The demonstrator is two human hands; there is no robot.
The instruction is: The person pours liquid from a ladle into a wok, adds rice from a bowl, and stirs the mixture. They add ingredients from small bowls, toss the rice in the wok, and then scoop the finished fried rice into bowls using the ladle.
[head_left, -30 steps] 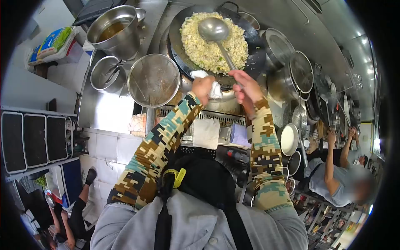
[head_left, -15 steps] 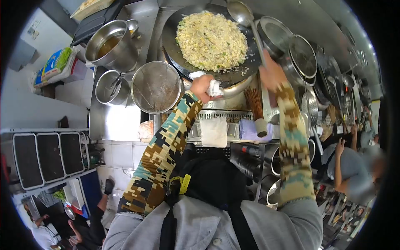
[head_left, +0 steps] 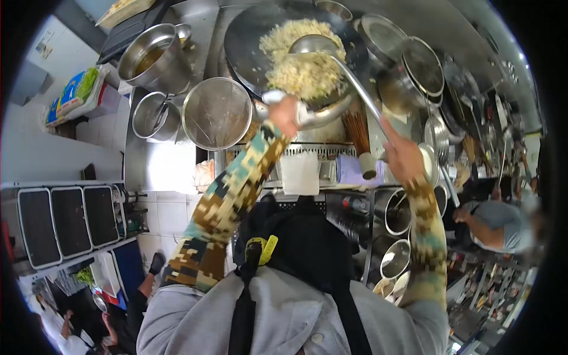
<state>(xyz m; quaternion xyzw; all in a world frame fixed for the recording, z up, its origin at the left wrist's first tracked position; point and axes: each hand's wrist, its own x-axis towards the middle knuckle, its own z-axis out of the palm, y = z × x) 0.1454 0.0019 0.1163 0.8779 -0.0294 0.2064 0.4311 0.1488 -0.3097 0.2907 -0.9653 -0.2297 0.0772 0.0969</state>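
Observation:
A large dark wok [head_left: 242, 47] at the top centre holds a heap of fried rice [head_left: 305, 80] with bits of green. Wrapped round the wok's near rim, with a white cloth [head_left: 303, 112] between, is my left hand [head_left: 285, 115]. My right hand [head_left: 405, 158] is closed on the long handle of a metal ladle [head_left: 313, 45], right of the wok. The ladle's bowl lies over the middle of the rice. Camouflage sleeves cover both my forearms.
Left of the wok are a round strainer [head_left: 217, 113], a small pot [head_left: 155, 118] and a tall pot [head_left: 155, 59] of brown liquid. A bamboo brush [head_left: 358, 139] stands near the wok's right front. Strainers and pots line the right side. Other people work at far right and lower left.
The ladle has come from the wok's right rim onto the rice, and my right hand has moved down and nearer. The rice has shifted into a looser, uneven heap. The wok sits slightly tilted.

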